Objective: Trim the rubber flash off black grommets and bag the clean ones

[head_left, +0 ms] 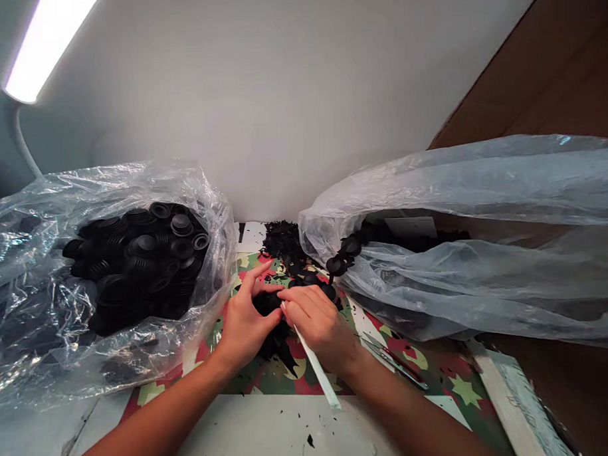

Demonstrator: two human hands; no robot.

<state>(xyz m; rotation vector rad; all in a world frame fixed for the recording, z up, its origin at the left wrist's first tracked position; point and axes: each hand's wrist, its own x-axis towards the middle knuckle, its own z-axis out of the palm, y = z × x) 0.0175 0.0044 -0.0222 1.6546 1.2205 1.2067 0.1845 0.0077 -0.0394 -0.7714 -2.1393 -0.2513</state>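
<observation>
My left hand [245, 320] and my right hand [317, 320] meet over a colourful patterned mat [438, 366]. Between them sits a black rubber part [267, 302], which my left fingers curl around. My right hand grips a thin white stick-like tool [316, 367] whose tip touches the black part; its other end points toward me. A string of joined black rubber parts [342, 256] trails from the right bag toward my hands.
A clear plastic bag [38, 317] full of black round rubber parts [140, 260] lies at the left. A second clear bag [485, 261] lies at the right. Black trimmings [282, 242] are piled by the white wall. A lamp [43, 44] glows upper left. Scissors [396, 364] lie on the mat.
</observation>
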